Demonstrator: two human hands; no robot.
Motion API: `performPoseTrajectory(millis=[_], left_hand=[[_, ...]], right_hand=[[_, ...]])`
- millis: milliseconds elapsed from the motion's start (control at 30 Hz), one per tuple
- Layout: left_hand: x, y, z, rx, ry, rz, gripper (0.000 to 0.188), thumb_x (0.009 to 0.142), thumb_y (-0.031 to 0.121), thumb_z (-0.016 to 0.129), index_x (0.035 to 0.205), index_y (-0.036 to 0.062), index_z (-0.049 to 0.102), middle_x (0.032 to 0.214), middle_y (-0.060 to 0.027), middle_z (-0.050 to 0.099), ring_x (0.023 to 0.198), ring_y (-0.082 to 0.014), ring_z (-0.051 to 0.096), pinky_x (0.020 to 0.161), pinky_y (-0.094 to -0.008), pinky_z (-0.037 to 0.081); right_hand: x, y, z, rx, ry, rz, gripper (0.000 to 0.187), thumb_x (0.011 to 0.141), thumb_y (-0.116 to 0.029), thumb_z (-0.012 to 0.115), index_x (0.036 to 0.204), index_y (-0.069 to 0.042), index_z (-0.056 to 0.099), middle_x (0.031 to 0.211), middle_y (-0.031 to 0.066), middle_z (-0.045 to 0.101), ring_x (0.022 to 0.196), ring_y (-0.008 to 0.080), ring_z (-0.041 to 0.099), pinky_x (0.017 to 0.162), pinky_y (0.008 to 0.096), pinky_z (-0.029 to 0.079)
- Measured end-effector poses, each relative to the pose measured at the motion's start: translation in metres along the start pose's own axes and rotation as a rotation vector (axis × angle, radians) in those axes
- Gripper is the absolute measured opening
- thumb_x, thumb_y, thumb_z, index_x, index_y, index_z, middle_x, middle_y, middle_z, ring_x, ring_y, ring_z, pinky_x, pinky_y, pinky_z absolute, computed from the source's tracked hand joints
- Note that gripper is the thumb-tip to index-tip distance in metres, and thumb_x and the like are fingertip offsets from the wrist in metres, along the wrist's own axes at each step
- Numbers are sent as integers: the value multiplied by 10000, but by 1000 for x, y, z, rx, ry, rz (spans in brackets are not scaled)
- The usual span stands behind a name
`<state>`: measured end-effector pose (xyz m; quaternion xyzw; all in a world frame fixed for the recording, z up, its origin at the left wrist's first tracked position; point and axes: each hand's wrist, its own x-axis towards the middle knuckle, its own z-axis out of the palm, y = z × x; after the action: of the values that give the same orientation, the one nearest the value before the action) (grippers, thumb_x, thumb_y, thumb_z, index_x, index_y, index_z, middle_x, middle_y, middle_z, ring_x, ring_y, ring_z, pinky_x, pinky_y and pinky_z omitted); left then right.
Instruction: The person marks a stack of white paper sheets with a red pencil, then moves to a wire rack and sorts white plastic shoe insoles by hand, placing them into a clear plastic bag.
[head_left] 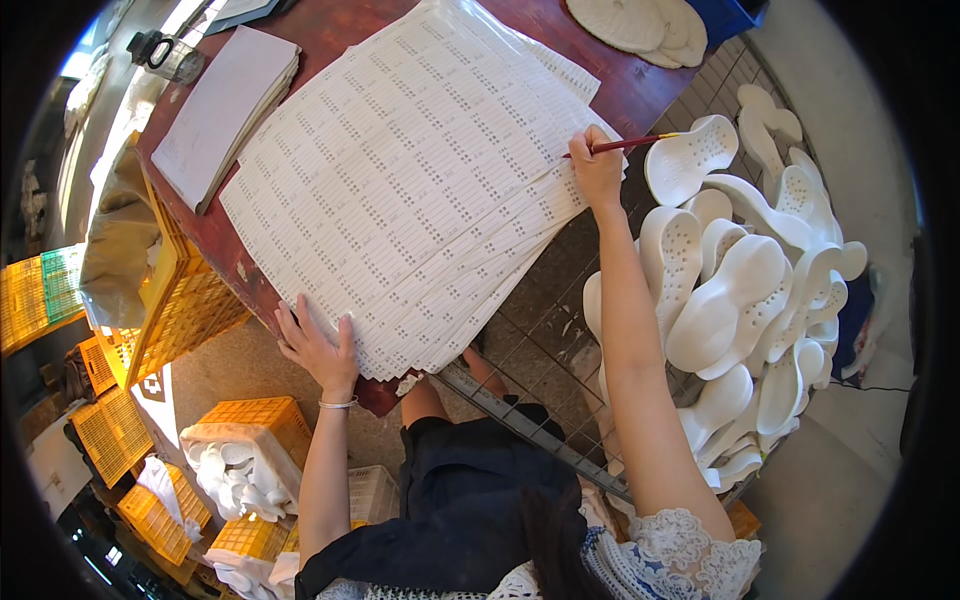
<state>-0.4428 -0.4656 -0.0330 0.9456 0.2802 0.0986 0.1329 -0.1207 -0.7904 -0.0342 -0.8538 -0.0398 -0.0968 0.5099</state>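
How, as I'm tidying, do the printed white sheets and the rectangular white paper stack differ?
The printed white sheets are larger and fanned out; the rectangular white paper stack is smaller and neater. Marks cover the sheets; the stack's top looks nearly blank. Both lie on the dark red table.

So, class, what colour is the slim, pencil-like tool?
The tool is mostly dark red, seen best in the head view.

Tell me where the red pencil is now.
In the head view, the red pencil is right of centre, in the grip of the right hand at the right edge of the printed sheets; its outer end shows against a white insole.
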Motion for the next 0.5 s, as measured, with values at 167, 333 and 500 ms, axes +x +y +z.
performPoseTrajectory(millis=[167, 333, 500], left_hand=[[-1, -3, 1, -1, -4, 3, 780, 854, 496, 584, 1477, 103, 328, 1552, -199, 228, 1456, -365, 148, 1106, -621, 78], [-3, -4, 4, 54, 9, 12, 783, 851, 495, 592, 1478, 108, 328, 1553, -221, 211, 1457, -368, 136, 1106, -632, 63], [-19, 24, -8, 3, -153, -72, 780, 842, 521, 601, 1483, 164, 338, 1566, -268, 104, 1468, -408, 33, 1109, -656, -37]], right_hand=[[2, 19, -2, 46, -42, -82, 286, 861, -144, 563, 614, -35, 468, 498, 45, 482, 466, 117, 452, 468, 305, 372], [16, 7, -21, 26, -210, 8, 342, 905, -211, 573, 627, -37, 479, 518, 4, 458, 506, 86, 432, 486, 301, 353], [13, -159, -146, 49, -194, 5, 234, 1000, -280, 543, 993, -49, 577, 759, -36, 498, 653, 48, 425, 583, 212, 362]])
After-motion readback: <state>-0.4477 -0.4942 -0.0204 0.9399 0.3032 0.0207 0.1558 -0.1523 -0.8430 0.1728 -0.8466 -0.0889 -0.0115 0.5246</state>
